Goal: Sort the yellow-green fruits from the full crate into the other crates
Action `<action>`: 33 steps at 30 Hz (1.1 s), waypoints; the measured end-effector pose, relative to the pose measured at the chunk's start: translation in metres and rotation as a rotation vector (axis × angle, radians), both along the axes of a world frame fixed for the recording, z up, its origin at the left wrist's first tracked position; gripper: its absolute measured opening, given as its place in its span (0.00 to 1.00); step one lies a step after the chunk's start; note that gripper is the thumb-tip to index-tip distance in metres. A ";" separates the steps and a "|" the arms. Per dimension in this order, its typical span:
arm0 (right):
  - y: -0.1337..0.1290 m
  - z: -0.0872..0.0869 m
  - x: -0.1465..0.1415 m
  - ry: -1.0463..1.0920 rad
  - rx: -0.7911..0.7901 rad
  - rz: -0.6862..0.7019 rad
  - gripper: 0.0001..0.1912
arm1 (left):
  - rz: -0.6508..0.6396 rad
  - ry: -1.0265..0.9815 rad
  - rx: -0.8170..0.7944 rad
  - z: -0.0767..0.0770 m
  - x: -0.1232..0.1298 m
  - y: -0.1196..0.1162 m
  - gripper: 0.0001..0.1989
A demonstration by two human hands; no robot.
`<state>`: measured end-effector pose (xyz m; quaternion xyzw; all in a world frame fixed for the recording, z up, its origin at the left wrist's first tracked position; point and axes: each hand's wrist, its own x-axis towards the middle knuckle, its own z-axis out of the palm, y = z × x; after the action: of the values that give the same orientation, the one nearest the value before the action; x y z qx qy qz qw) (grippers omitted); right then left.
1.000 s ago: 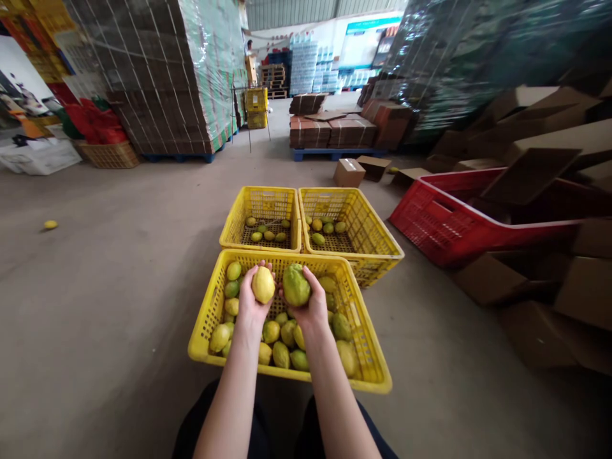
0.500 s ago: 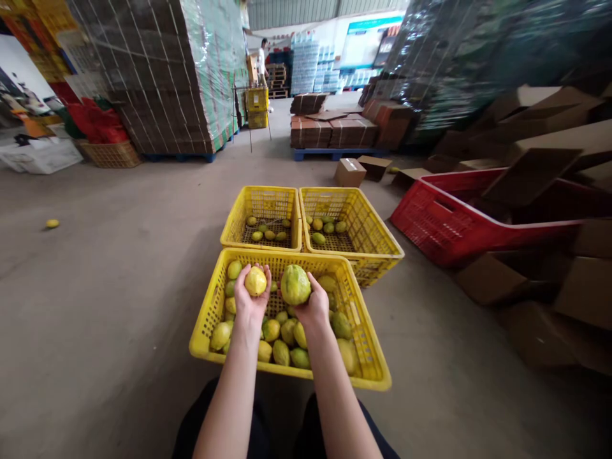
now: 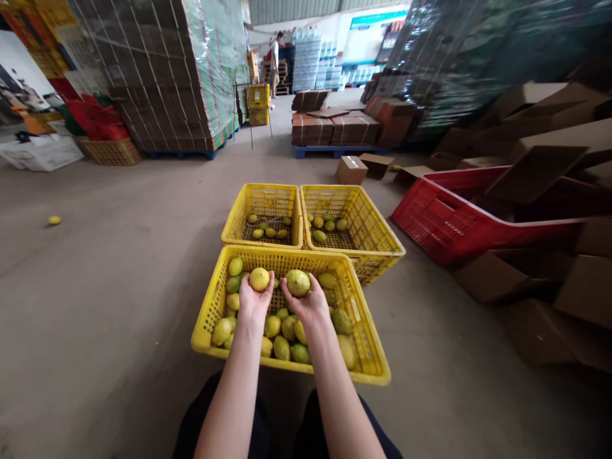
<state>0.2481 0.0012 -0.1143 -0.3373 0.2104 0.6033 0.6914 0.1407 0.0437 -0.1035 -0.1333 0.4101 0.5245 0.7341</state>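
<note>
My left hand (image 3: 256, 298) is closed around a yellow lemon (image 3: 259, 279), cupping it from below. In my right hand (image 3: 307, 302) rests a larger, greener lemon (image 3: 298, 283), with the fingers and thumb curved about its underside. Both hands are over the near yellow crate (image 3: 291, 254), which holds many green and yellow lemons (image 3: 282, 348). My forearms hide part of them. Beyond it stand two more yellow crates, one at the left (image 3: 239, 223) and one at the right (image 3: 377, 239), each with several lemons on its slatted bottom.
At the right a red crate (image 3: 425, 223) stands among opened cardboard boxes (image 3: 497, 277). One lemon (image 3: 54, 220) lies on the floor at the left. Farther back are wrapped pallet stacks (image 3: 148, 76), flattened cartons on a blue pallet (image 3: 339, 152), and a walking person (image 3: 275, 60).
Both lemons have turned in my hands; the right one now shows its more even, rounded side. The hands have barely shifted. The person in the background has moved to the right.
</note>
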 end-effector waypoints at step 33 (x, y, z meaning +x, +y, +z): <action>0.025 -0.007 0.014 0.041 0.283 0.073 0.18 | -0.233 -0.136 0.267 -0.009 0.022 0.027 0.13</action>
<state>0.2625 0.0263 -0.1210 -0.2316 0.1248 0.6585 0.7051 0.1627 0.0708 -0.1127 -0.0214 0.2987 0.4757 0.8271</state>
